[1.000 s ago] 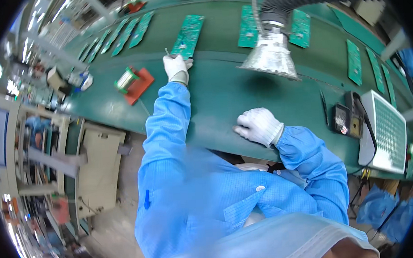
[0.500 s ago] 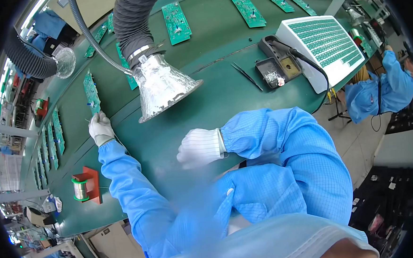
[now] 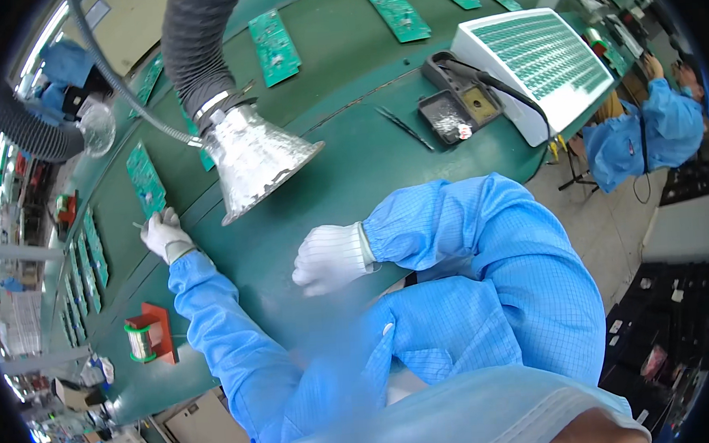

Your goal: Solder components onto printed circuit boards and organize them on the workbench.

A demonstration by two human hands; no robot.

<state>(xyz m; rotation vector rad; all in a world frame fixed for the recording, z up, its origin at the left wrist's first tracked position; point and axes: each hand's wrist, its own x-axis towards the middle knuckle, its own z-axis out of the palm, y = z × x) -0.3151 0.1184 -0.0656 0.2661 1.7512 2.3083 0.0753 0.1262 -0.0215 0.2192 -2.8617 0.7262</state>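
Note:
My left hand [image 3: 166,235], in a white glove, is stretched out to the far left. Its fingers close at the near end of a long green circuit board [image 3: 147,181] with small parts on it. A short thin pale piece juts out beside the fingers; I cannot make out what it is. My right hand [image 3: 331,258], also gloved in white, rests near the table's front edge with its fingers curled in. Whatever it may hold is hidden. Between and beyond the hands hangs a foil-covered fume hood [image 3: 260,158] on a dark flexible hose.
Tweezers [image 3: 404,127] lie near a soldering iron stand [image 3: 465,97]. A white tray of small green boards [image 3: 536,64] stands at the right. More circuit boards [image 3: 275,48] line the green table's far side. A solder spool [image 3: 141,340] sits at the left. A co-worker [image 3: 642,139] sits far right.
The whole view has shifted slightly, so things sit lower and mostly farther left. My left hand stays at the board's near end. My right hand keeps its curled pose.

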